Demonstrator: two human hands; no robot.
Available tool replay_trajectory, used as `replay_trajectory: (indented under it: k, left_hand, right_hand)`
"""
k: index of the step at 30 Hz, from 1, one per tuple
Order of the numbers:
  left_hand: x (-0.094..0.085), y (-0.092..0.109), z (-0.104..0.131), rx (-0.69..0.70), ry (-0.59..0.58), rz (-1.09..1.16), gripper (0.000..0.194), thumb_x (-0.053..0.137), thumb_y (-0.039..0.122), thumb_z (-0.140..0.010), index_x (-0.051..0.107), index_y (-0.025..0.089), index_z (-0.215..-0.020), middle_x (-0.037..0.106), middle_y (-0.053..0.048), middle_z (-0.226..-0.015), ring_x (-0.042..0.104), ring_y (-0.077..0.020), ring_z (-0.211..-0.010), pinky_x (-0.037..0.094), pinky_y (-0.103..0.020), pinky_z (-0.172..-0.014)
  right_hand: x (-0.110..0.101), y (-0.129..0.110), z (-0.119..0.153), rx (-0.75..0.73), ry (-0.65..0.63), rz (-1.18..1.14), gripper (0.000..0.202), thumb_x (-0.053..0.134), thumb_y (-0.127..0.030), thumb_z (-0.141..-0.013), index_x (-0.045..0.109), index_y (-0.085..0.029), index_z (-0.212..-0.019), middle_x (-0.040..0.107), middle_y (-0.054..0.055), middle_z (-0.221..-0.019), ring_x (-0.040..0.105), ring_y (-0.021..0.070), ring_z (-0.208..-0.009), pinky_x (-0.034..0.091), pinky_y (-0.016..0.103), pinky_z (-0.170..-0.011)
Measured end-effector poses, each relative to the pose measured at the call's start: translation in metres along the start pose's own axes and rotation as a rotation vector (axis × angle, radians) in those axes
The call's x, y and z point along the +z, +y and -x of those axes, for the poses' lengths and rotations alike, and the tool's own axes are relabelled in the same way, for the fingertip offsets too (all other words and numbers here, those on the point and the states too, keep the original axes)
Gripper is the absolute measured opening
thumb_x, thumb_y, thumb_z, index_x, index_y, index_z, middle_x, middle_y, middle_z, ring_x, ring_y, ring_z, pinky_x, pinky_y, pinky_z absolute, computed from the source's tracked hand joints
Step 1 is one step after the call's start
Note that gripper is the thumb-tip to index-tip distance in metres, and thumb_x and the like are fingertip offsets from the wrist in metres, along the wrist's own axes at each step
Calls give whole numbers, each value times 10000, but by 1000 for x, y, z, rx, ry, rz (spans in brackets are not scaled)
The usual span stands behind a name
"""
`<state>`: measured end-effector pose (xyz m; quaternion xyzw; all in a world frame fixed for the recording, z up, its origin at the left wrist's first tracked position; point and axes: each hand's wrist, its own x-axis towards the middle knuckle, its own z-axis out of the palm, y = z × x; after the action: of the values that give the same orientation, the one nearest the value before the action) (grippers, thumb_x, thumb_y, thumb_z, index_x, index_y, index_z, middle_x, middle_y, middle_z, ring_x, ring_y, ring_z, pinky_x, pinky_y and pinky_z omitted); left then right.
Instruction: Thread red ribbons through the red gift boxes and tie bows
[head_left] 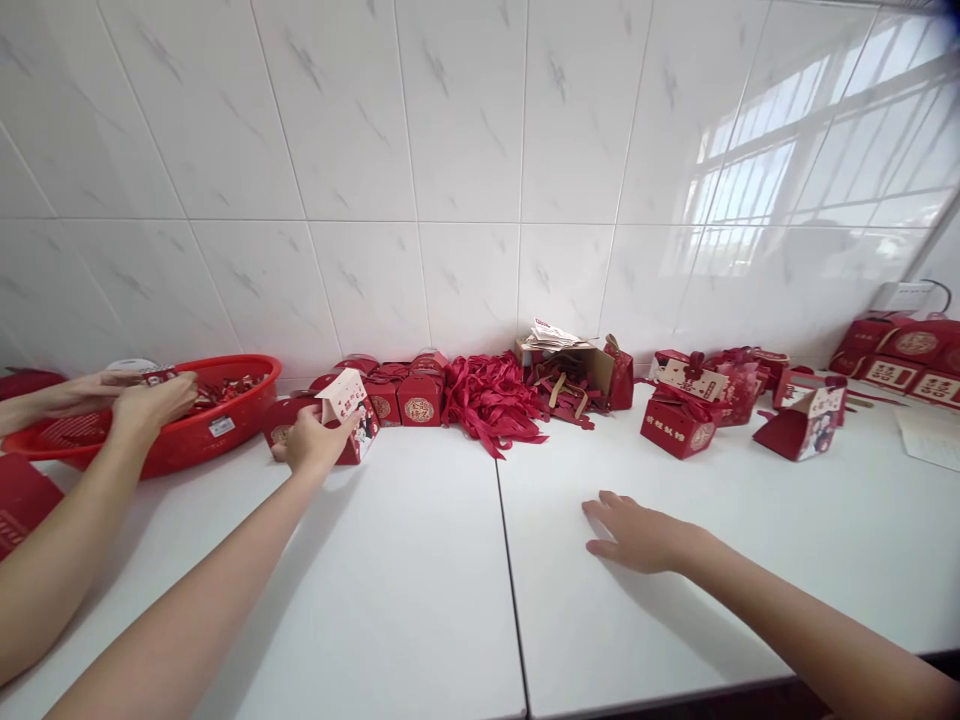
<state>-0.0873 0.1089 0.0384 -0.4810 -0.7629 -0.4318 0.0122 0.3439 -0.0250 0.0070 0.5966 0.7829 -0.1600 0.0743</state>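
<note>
My left hand (311, 440) has its fingers around a small red-and-white gift box (366, 425) with a cartoon picture on its side, at the left of the white table. Part of that box lies behind the hand. Just behind it stands a row of red gift boxes (421, 398). Palm down, my right hand (637, 530) is low over the table's right half with its fingers apart and nothing in them. The finished-looking boxes nearest to it are a red gift box with a bow (679, 425) and a tilted red one with a picture (814, 425).
A co-worker's hands (146, 400) hold something small over a red plastic basket (217, 440) of wrapped pieces. Along the tiled wall lie a heap of red ribbons (491, 400) and a carton (600, 370) with ribbons and cards. More red boxes (915, 350) stand far right. A seam (510, 590) divides the tabletop.
</note>
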Motion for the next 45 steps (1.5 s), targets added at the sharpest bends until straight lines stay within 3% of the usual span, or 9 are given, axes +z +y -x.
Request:
replay_trajectory:
  k: [3,8,14,19,23,29,34,39,45]
  left_hand:
    - [-3,-5,-10,-23,-32,66,316,620,401,-687,605,141,-866,667,-169,-988,552,-397,-1043,373,-535,-910]
    - [0,-9,8,130,-146,260,297,597,387,-686,646,145,-850,705,-105,-925,631,-276,-902,464,-363,-841]
    - [19,20,62,335,-442,537,430,630,505,-662,690,139,-880,725,-97,-935,648,-249,-839,498,-324,-768]
    - [35,41,90,367,-502,665,330,619,436,-725,692,149,-871,720,-84,-897,637,-239,-834,479,-328,-773]
    - [42,41,102,331,-451,730,273,579,388,-779,663,152,-888,698,-86,-910,612,-230,-846,461,-327,-761]
    - [41,40,110,290,-441,783,232,610,364,-771,633,162,-880,653,-53,-819,595,-198,-795,458,-304,-745]
    - [50,53,113,247,-305,908,510,670,321,-729,474,256,-1194,596,-35,-1008,594,-170,-863,476,-293,-783]
    - [60,59,115,-32,-644,1120,392,707,370,-705,590,171,-1022,687,-88,-966,661,-248,-830,529,-376,-737]
    - [57,56,116,-275,-718,1215,312,764,349,-667,657,129,-862,735,-85,-808,685,-218,-690,548,-321,-645]
  right_hand:
    - [-9,1,-7,-2,-6,-4,410,504,-379,-811,578,-214,-1179,585,161,-1151,603,336,-967,458,473,-776]
    - [-25,-7,-31,-16,45,-28,425,607,-369,-734,628,-179,-1114,635,181,-1070,607,377,-958,460,485,-756]
    - [-41,-54,-77,-319,387,-315,778,510,-468,-839,135,-213,-1470,314,120,-1477,355,247,-1322,362,385,-1025]
    - [-51,-81,-115,-624,605,-684,539,632,-354,-777,468,-233,-1276,535,78,-1302,513,215,-1174,435,354,-951]
    - [-55,-85,-133,-583,603,-739,226,546,-354,-835,596,-185,-976,677,46,-920,637,163,-811,503,300,-728]
    - [-69,-83,-139,-569,570,-717,155,606,-304,-773,619,-157,-726,652,48,-826,596,161,-787,454,281,-710]
    - [-73,-79,-142,-551,501,-740,169,600,-299,-769,618,-150,-692,625,19,-648,557,131,-616,412,243,-573]
    - [-74,-70,-146,-610,358,-879,233,643,-376,-751,642,-143,-741,644,21,-711,557,113,-628,408,218,-555]
    - [-73,-66,-147,-658,208,-1067,346,712,-469,-678,659,-137,-765,602,0,-668,485,81,-561,367,205,-506]
